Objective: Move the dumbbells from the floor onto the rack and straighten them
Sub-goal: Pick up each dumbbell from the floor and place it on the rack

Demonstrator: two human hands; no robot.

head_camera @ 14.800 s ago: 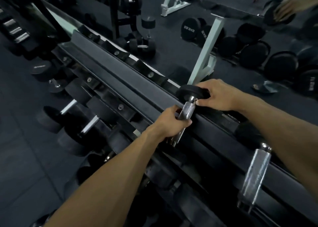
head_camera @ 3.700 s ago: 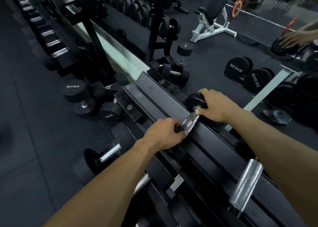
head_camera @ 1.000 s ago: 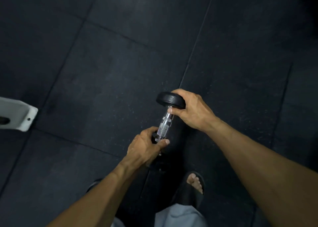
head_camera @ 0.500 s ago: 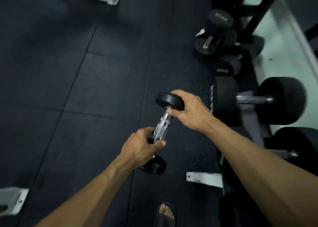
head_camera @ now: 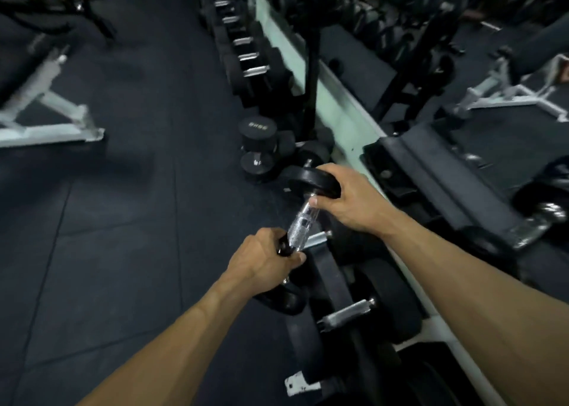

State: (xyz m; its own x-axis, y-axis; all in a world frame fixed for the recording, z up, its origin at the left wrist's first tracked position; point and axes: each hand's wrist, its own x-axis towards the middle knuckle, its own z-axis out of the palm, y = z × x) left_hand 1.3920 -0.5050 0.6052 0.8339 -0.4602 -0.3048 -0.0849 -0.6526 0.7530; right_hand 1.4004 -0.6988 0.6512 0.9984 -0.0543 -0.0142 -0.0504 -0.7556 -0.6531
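I hold a small dumbbell (head_camera: 303,225) with a knurled chrome handle and black heads, tilted, in the air at the frame's middle. My left hand (head_camera: 264,264) is closed around the lower part of the handle, above the near head. My right hand (head_camera: 351,202) grips the far black head from the right. The dumbbell rack (head_camera: 437,177) with its black angled rail stands just to the right of my hands. Larger dumbbells lie on its lower tier (head_camera: 348,313), below my arms.
Several big black dumbbells (head_camera: 258,147) stand on the floor ahead of my hands, beside a black upright post (head_camera: 311,76). A second rack (head_camera: 246,51) of dumbbells runs away at the top centre. A white-framed bench (head_camera: 52,113) stands at left, another bench (head_camera: 508,91) at right.
My view has swung up from the floor towards the rack. Both hands keep the same hold on the dumbbell, which now hangs beside the rack's left end.
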